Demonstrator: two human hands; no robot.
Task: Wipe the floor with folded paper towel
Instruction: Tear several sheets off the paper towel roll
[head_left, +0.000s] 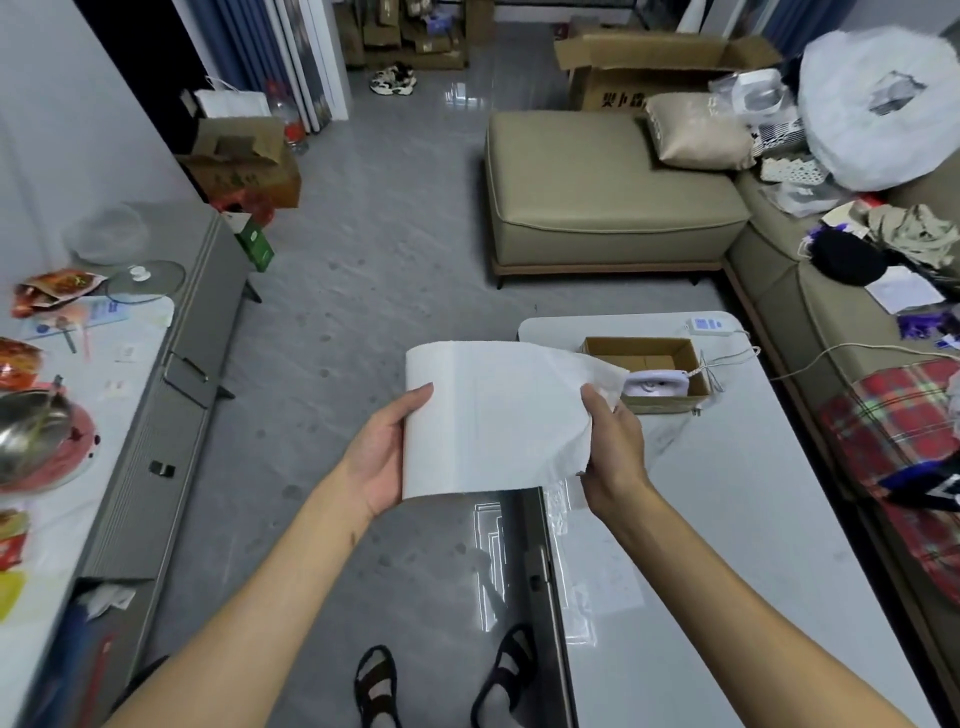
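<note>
Bottom centre: sandalled feet (376, 680) stand on the glossy grey floor (363, 249), the right one close beside the edge of the white table (727, 519).

Both bare forearms run up from the lower corners to mid-frame, where the paper towel (488, 415) is held in the air, above the floor and the table's near corner. It touches neither.

Risks, as judged:
- The sheet looks thin, and its right edge is crumpled and loose. Pulling the hands apart could tear it there.
- A fold started from that ragged edge would likely come out uneven and make a poor wiping pad.
- Stooping to the floor this close to the table edge invites a knock.

Hand pose:
- Left hand (379, 457) is clamped on the sheet's left edge, thumb on the face, fingers behind and hidden.
- Right hand (613, 457) pinches the bunched right edge, palm turned inward.

Beyond, right of centre, an open cardboard box (665, 404) sits on the table. Upper right holds a beige sofa (597, 182), with stacked cartons (649, 67) behind it.
</note>
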